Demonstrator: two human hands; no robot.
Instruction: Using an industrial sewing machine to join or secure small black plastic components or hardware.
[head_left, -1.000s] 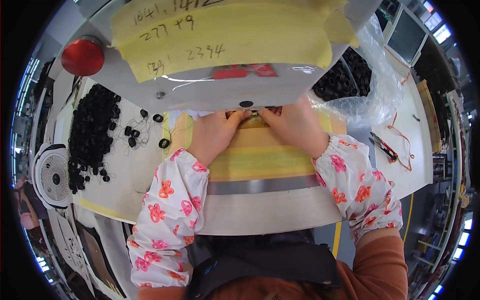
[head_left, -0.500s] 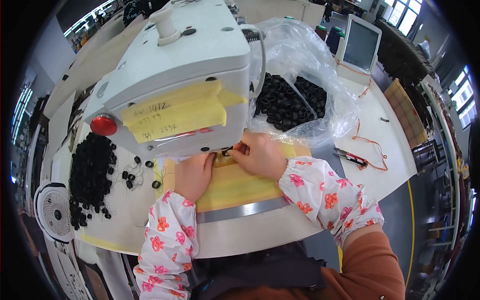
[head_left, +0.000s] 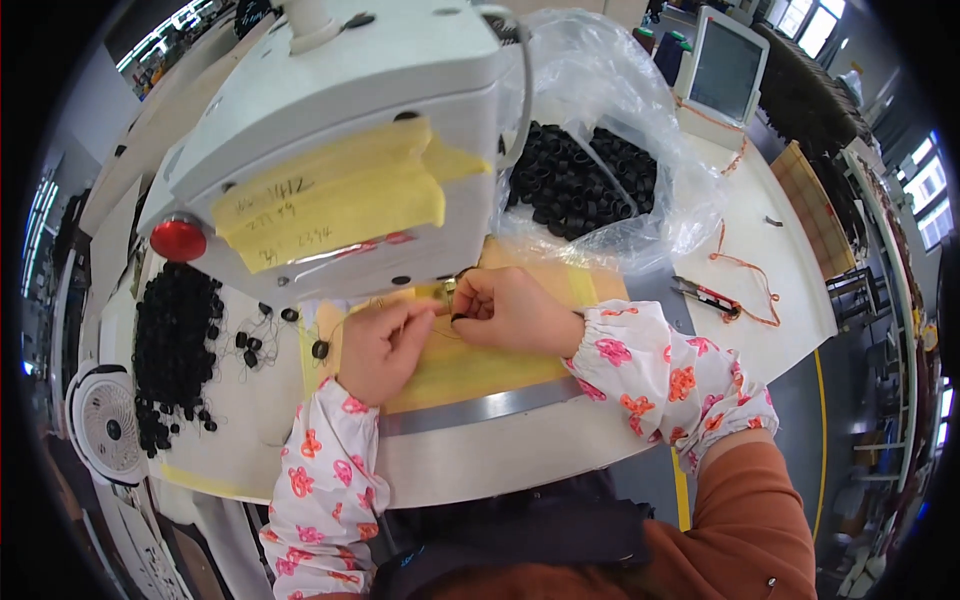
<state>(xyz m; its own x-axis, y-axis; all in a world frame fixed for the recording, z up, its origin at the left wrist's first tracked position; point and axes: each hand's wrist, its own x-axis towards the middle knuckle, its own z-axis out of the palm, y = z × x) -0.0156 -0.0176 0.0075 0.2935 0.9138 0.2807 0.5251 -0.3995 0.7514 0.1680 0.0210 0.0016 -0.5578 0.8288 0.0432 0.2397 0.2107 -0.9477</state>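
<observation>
Just below the head of a white sewing machine (head_left: 430, 85), my two hands meet over the yellow-taped work plate (head_left: 480, 375). My right hand (head_left: 522, 312) is closed, pinching a small black fabric loop (head_left: 460, 317); dark bits of it show at the fingertips. Beside it my left hand (head_left: 380, 345) has thumb and fingers drawn together, tips close to the loop. Whatever they pinch is too small to make out. The needle area is largely hidden by the machine head and my fingers.
A clear plastic bag (head_left: 690, 215) full of black loops (head_left: 575, 185) lies behind my right hand. Black pieces with threads (head_left: 175, 350) are heaped at left, near a white fan (head_left: 107, 425). Thread snips (head_left: 708, 297) on an orange cord and a screen (head_left: 725, 75) stand right.
My hands have drawn slightly back from the needle area, the black loop now in my right fingertips. The left hand has turned, its fingers pointing toward the right hand. The view has shifted a little.
</observation>
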